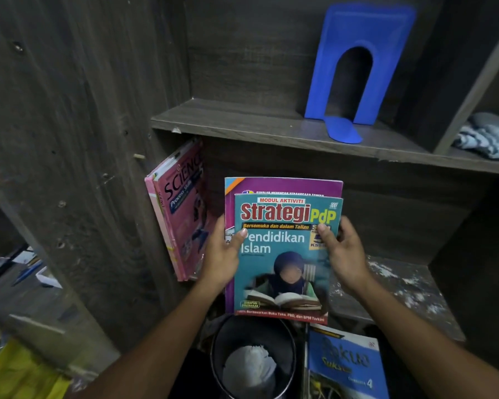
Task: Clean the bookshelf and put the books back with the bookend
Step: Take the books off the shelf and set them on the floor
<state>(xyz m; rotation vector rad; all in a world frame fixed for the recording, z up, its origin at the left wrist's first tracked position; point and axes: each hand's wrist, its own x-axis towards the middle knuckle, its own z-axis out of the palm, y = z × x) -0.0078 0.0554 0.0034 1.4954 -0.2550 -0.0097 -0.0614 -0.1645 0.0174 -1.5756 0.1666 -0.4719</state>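
Note:
I hold two books upright in front of the lower shelf (pixel 401 286): a teal "Strategi PdP" book (pixel 283 272) in front and a purple book (pixel 283 185) behind it. My left hand (pixel 224 254) grips their left edge, my right hand (pixel 343 254) their right edge. Two pink "Science" books (pixel 182 214) lean against the shelf's left wall. A blue bookend (pixel 355 70) stands on the upper shelf (pixel 242 122), apart from the books.
A black bin (pixel 252 355) with crumpled paper sits below my hands. A blue book (pixel 346 367) lies to its right. A light blue cloth (pixel 487 136) rests in the right compartment. Yellow stuff (pixel 18 375) and pens lie at the left.

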